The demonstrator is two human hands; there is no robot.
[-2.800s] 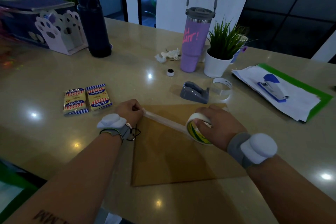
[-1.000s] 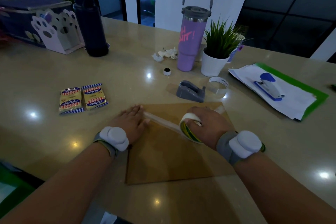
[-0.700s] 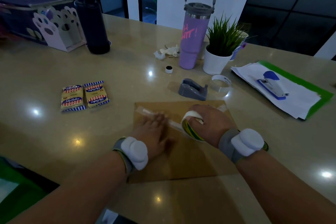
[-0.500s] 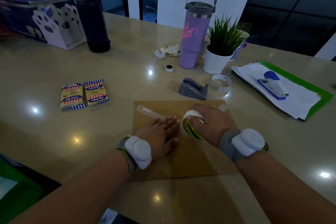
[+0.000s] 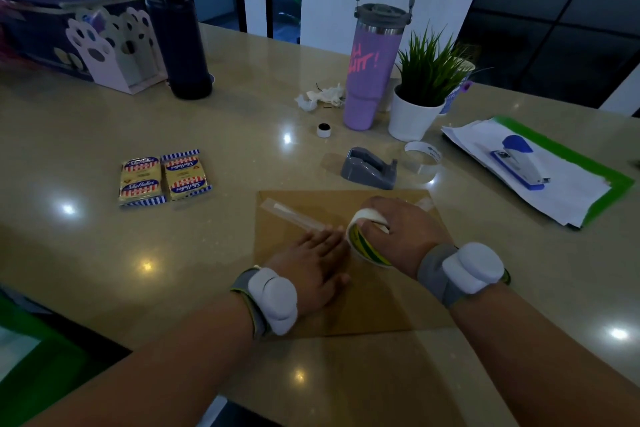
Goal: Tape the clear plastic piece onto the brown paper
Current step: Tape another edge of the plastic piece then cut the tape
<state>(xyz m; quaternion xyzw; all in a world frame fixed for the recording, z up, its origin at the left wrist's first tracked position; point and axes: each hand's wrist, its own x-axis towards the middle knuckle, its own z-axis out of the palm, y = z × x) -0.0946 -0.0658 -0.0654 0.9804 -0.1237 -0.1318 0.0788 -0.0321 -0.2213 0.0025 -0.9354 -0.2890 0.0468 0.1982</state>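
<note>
A sheet of brown paper (image 5: 367, 302) lies flat on the table in front of me. A strip of clear tape (image 5: 294, 215) runs diagonally across its upper left part. My left hand (image 5: 311, 267) lies flat on the paper with straight fingers pressing the strip's near end. My right hand (image 5: 398, 236) grips the tape roll (image 5: 363, 236), fingers curled through its core, just right of my left fingertips. A glossy clear corner (image 5: 423, 203) shows at the paper's upper right; the rest of the clear plastic piece cannot be made out.
Behind the paper stand a grey tape dispenser (image 5: 369, 168), a clear ring (image 5: 423, 158), a purple tumbler (image 5: 374, 55) and a potted plant (image 5: 420, 90). Two cracker packs (image 5: 162, 177) lie to the left. A blue stapler (image 5: 519, 163) rests on white papers at the right.
The tape was pulled taut between both hands, then laid down on the paper. My left hand slid rightward along the strip, flattening it, to the roll in my right hand.
</note>
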